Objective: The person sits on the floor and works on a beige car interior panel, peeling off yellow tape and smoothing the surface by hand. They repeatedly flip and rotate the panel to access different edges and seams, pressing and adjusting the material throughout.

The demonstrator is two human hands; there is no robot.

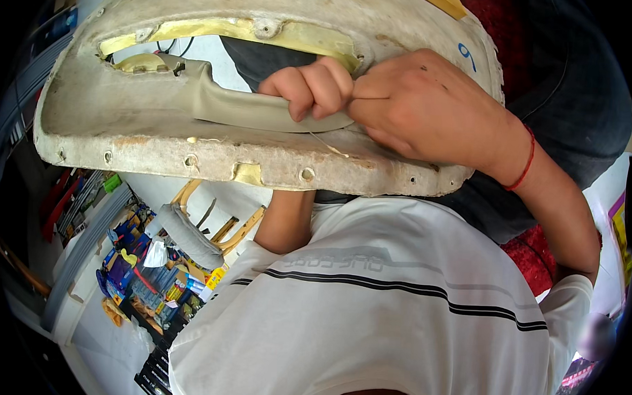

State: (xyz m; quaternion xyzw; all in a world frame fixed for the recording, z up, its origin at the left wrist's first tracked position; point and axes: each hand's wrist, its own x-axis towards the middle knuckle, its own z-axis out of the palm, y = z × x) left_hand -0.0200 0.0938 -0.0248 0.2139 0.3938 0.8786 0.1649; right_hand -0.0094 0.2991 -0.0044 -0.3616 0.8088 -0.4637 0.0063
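Observation:
A worn beige moulded panel (152, 112), in shape like a car door trim panel, rests across my lap with its holed edge toward me. A smooth beige covering strip (256, 110) wraps the armrest bar beside a long opening. Passing beneath the panel, my left arm comes up through that opening. My left hand (311, 88) curls its fingers over the bar. Against them, my right hand (427, 107) is closed at the bar's right end; whatever its fingertips pinch is hidden. A thin loose thread (328, 143) trails below the bar.
Yellow foam (300, 40) lines the opening's far edge. Under the panel on the right lie my dark trousers (577, 102) and a red plush cover (533, 257). A wooden chair (235, 233) and a heap of boxes and tools (163, 279) stand at left on a pale floor.

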